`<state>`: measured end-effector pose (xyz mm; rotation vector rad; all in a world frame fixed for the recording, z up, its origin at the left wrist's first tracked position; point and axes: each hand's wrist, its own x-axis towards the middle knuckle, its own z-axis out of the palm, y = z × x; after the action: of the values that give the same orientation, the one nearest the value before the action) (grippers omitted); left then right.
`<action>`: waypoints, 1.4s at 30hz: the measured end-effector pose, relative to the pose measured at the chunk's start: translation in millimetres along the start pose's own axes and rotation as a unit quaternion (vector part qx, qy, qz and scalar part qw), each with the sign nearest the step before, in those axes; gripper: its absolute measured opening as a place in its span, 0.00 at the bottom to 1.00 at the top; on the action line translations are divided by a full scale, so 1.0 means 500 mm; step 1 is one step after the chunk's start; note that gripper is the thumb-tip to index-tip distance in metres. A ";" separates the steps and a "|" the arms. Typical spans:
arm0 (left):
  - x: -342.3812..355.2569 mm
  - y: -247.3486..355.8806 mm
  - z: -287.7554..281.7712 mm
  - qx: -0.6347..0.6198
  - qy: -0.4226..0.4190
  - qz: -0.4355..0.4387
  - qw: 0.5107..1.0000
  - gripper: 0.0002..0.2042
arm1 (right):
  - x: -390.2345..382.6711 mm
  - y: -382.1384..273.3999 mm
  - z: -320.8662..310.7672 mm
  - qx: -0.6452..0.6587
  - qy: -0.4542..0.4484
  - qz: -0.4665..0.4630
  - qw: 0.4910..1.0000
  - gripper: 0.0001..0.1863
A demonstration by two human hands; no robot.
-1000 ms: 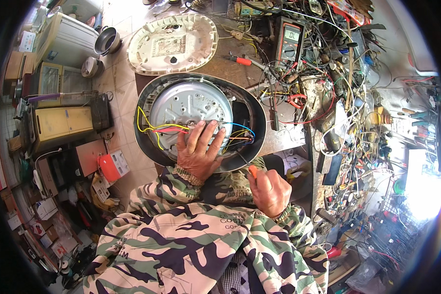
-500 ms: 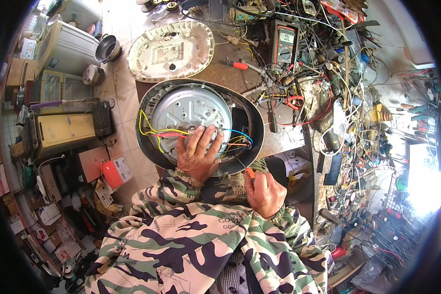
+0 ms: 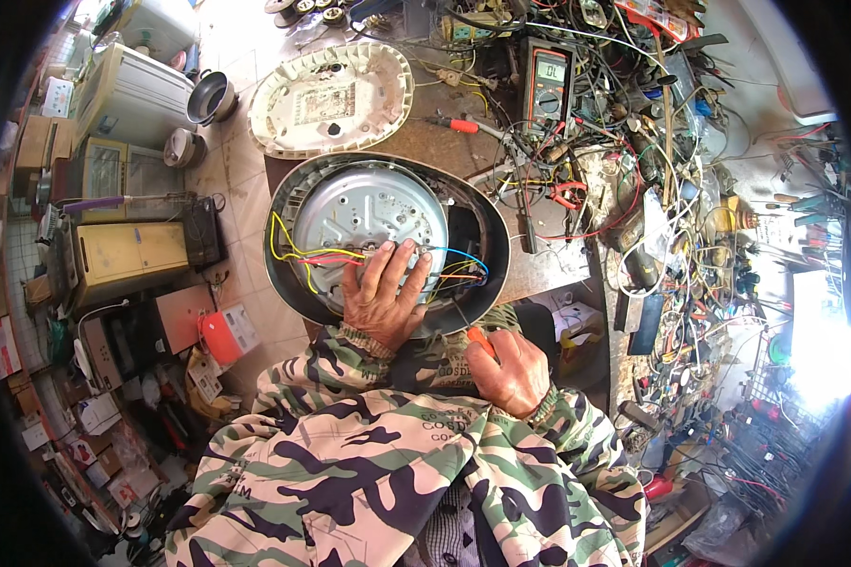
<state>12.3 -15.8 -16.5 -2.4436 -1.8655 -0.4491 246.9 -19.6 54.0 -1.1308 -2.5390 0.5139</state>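
An oval appliance housing (image 3: pixel 494 236) with a round silver metal plate (image 3: pixel 355 203) inside sits over the bench's near edge. My left hand (image 3: pixel 383 302) rests on the plate with spread fingers, among yellow, red and blue wires (image 3: pixel 312 260). My right hand (image 3: pixel 511 373) grips an orange-handled screwdriver (image 3: pixel 479 338); its thin shaft reaches to the housing's near right rim, the tip too small to make out. A cream oval plastic cover (image 3: pixel 373 94) lies beyond the housing.
A multimeter (image 3: pixel 546 99) and red-handled tools (image 3: pixel 567 194) lie among tangled wires and parts (image 3: pixel 633 236) along the right. A wooden bench surface (image 3: pixel 529 274) shows beside the housing. Appliances (image 3: pixel 132 246), boxes and a dark pot (image 3: pixel 208 99) stand on the tiled floor (image 3: pixel 241 217) at left.
My right hand with the screwdriver has moved slightly left and down. The housing and bench appear slightly lower in the picture than a second ago. My left hand stays on the plate.
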 end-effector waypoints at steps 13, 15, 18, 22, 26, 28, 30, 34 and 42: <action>-0.001 -0.002 0.005 -0.007 0.007 0.003 1.000 0.42 | 0.002 -0.022 -0.001 0.001 -0.002 0.076 0.997 0.11; -0.002 -0.003 -0.001 -0.011 0.000 -0.002 1.000 0.42 | 0.008 -0.025 -0.005 0.024 -0.012 0.059 0.998 0.15; -0.004 -0.003 0.005 -0.009 0.005 -0.003 1.000 0.41 | -0.002 -0.032 0.003 0.001 -0.001 0.082 0.997 0.13; -0.004 -0.009 0.009 0.018 0.019 0.008 1.000 0.40 | 0.002 -0.054 -0.002 -0.026 -0.001 0.158 0.987 0.11; -0.002 -0.011 0.002 0.002 0.009 0.003 1.000 0.39 | 0.022 -0.039 -0.048 -0.047 -0.181 0.251 0.950 0.17; -0.004 -0.011 0.014 0.005 0.020 0.008 1.000 0.38 | 0.040 -0.032 -0.062 -0.033 -0.252 0.287 0.923 0.18; -0.006 -0.012 0.019 0.008 0.024 0.009 1.000 0.37 | 0.044 -0.001 -0.049 0.016 -0.294 0.293 0.910 0.19; -0.013 -0.011 0.027 0.012 0.044 0.008 0.999 0.33 | 0.058 0.020 -0.025 0.147 -0.343 0.383 0.845 0.20; -0.012 0.004 0.042 0.001 0.072 -0.016 0.997 0.23 | 0.080 -0.043 -0.035 -0.141 -0.428 0.205 0.869 0.16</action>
<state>17.0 -17.9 -37.8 -2.3152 -1.8471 -0.6070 215.0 0.6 84.4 -1.9102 -3.1806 0.9424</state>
